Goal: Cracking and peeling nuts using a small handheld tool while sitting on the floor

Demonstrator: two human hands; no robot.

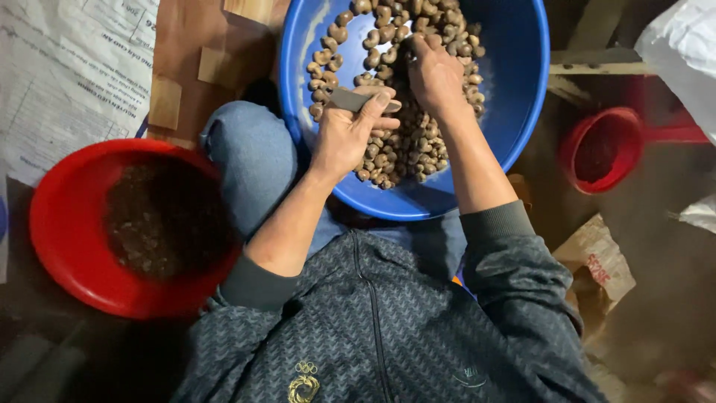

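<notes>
Blue basin [522,112] was mostly full of unshelled cashews [388,45], so plenty left. Left hand [350,134] gripped a small blade [350,99] over it; right hand [436,75] dug among the nuts. Red bowl [60,246] left of it held dark scraps.

The left hand [350,130] is curled closed at the blue basin's [522,89] near edge; the right hand [436,75] is stretched flat, farther inside it.

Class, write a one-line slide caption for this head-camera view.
Left hand holds a small grey blade while right hand reaches into cashew nuts in a blue basin.
</notes>
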